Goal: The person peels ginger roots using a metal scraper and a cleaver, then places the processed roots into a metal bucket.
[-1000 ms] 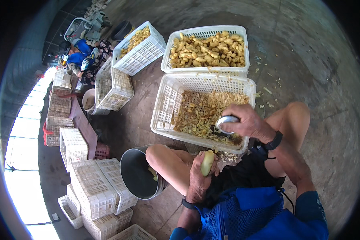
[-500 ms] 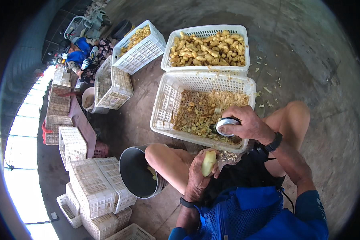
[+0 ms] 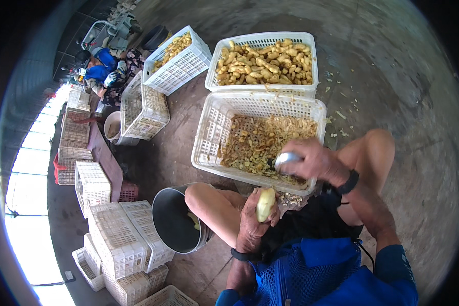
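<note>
My left hand [image 3: 250, 220], low over my lap, is closed round a pale yellow peeled tuber [image 3: 265, 205] that stands upright in the fingers. To its upper right, my right hand [image 3: 317, 162] grips a round, silvery metal tool [image 3: 288, 159], blurred by motion; its exact kind cannot be made out. That hand is above the near right corner of a white plastic crate [image 3: 205, 140], apart from the tuber. Brown and pale yellow peelings [image 3: 255, 145] cover much of the crate's bottom.
Behind stands a white crate [image 3: 268, 36] full of knobbly yellow-brown tubers [image 3: 265, 64]. A dark bucket [image 3: 171, 219] with a few pale pieces is by my left knee. Stacked crates [image 3: 117, 237] line the left. Another person [image 3: 107, 69] sits at the far left. Scraps litter the floor at right.
My right hand has turned a little, so the metal tool now shows more edge-on. The tuber in my left hand has tipped slightly more upright and risen a little.
</note>
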